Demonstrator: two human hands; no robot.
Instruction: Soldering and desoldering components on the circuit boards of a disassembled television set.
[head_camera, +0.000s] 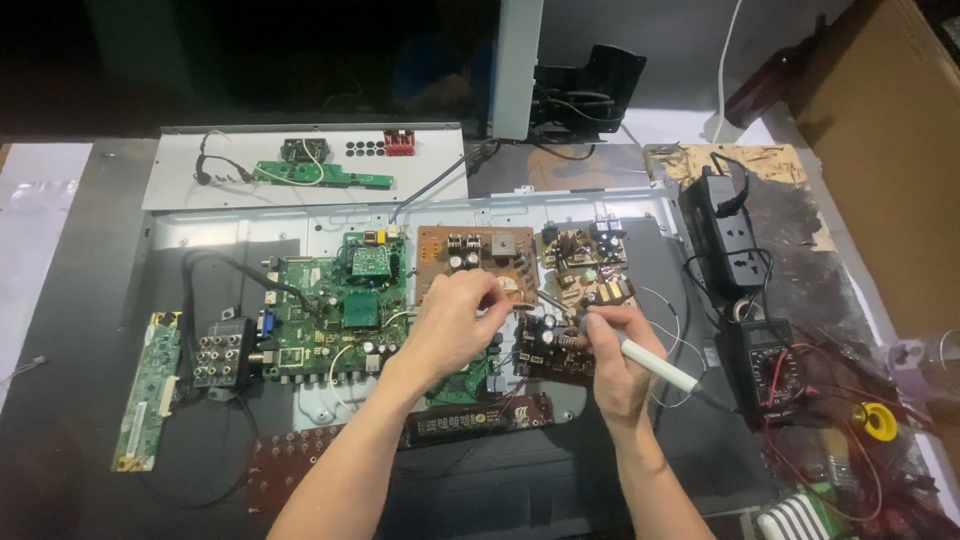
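Lying on a dark table in a dim room, a grey metal panel carries several circuit boards, with a multimeter right of the hands. The brown board, studded with capacitors and coils, sits just beyond both hands. The left hand pinches something small over it; the right hand is clamped on a white soldering iron, tip at the board.

A black power strip lies at the right, a multimeter below it, a yellow tape roll nearby, and a narrow green board at far left.
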